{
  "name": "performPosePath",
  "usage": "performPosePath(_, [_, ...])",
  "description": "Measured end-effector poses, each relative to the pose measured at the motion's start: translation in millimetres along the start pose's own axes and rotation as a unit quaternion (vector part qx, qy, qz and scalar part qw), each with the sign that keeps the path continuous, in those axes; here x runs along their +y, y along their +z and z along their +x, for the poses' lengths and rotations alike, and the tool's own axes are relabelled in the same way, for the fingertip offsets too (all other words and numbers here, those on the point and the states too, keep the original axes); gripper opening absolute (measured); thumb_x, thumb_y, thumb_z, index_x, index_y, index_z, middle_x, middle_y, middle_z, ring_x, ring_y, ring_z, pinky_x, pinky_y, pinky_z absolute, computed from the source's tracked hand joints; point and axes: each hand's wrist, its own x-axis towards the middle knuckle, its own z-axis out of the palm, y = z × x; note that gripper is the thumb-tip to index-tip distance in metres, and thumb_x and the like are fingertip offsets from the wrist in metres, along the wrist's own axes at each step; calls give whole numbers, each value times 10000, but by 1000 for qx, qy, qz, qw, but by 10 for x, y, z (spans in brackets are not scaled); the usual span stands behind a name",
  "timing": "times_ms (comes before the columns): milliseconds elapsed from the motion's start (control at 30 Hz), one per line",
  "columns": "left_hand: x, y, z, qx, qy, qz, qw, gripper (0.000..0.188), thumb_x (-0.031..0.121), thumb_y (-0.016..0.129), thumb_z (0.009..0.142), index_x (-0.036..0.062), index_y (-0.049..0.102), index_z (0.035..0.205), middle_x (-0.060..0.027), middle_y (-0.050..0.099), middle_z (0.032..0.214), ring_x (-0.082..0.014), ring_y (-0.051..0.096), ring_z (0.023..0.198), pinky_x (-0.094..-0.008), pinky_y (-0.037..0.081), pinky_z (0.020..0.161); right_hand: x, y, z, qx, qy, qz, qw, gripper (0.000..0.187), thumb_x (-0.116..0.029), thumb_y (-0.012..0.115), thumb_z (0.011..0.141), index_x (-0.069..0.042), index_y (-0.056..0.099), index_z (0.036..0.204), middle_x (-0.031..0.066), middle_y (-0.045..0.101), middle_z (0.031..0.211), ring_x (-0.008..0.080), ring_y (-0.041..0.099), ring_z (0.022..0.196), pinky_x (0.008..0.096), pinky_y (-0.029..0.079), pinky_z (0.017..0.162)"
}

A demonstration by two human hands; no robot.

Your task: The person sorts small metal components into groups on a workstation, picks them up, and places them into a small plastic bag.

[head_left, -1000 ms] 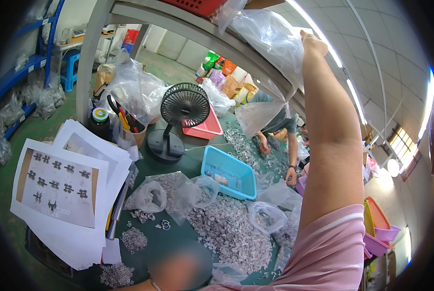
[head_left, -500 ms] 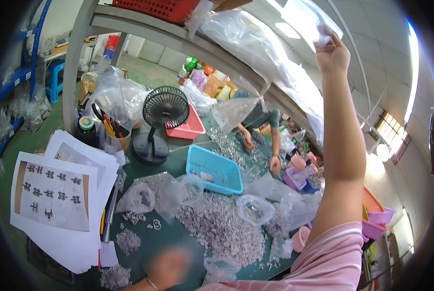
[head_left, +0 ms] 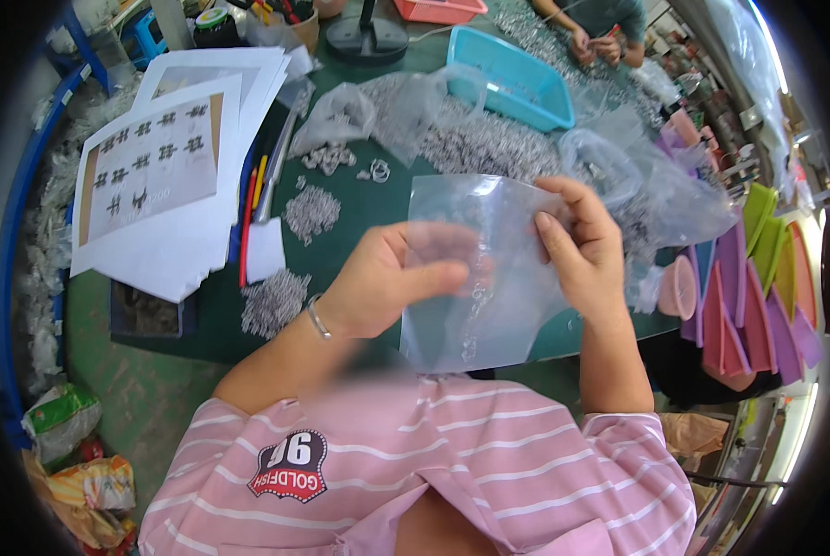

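A clear, flat plastic bag (head_left: 461, 324) hangs upright in front of my chest. My right hand (head_left: 583, 246) pinches its upper right part between thumb and fingers. At the bag's left edge is my left hand (head_left: 378, 278), wearing a bangle on the wrist. Its thumb and fingers are stretched out and apart, and the blurred fingertips overlap the bag. Beyond the bag, a heap of small grey parts (head_left: 489, 148) lies on the green table (head_left: 341, 218). Two smaller piles, one a grey pile (head_left: 313, 213), lie to the left.
Printed sheets (head_left: 155, 176) and pens (head_left: 248, 227) lie at the left. A blue tray (head_left: 517, 83), a fan base (head_left: 367, 39) and open plastic bags (head_left: 609, 167) stand farther back. Another person's hands (head_left: 597, 46) work at the far side. Stacked coloured bins (head_left: 748, 296) are at right.
My right hand has come down from the overhead shelf with the plastic bag, now before my chest. My left hand has risen from the table to the bag. The view has tilted downward.
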Motion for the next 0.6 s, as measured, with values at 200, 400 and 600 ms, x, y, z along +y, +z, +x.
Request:
performPosePath(200, [47,-92,-557,202,139,183,952,115,23,720,778,-19,646,855,-70,645,695,-102,579,564,-213,460,530,286,-38,-652,-95,123,189,970,447,61,697,743,45,557,1168,22,604,921,69,547,758,210,448,671])
performPosePath(400, [157,-103,-1410,361,292,373,804,219,16,778,674,17,571,745,-18,546,665,-94,492,563,-229,390,492,431,575,-862,-159,154,224,949,89,-66,662,844,-4,616,889,7,608,766,66,545,665,214,445,596])
performPosePath(600, [448,216,-2581,484,395,665,409,290,77,787,673,32,520,775,-59,515,737,-181,517,653,-306,449,596,60,1382,-833,-398,-112,149,898,342,-136,694,837,-6,505,1091,30,573,825,100,558,725,246,456,620])
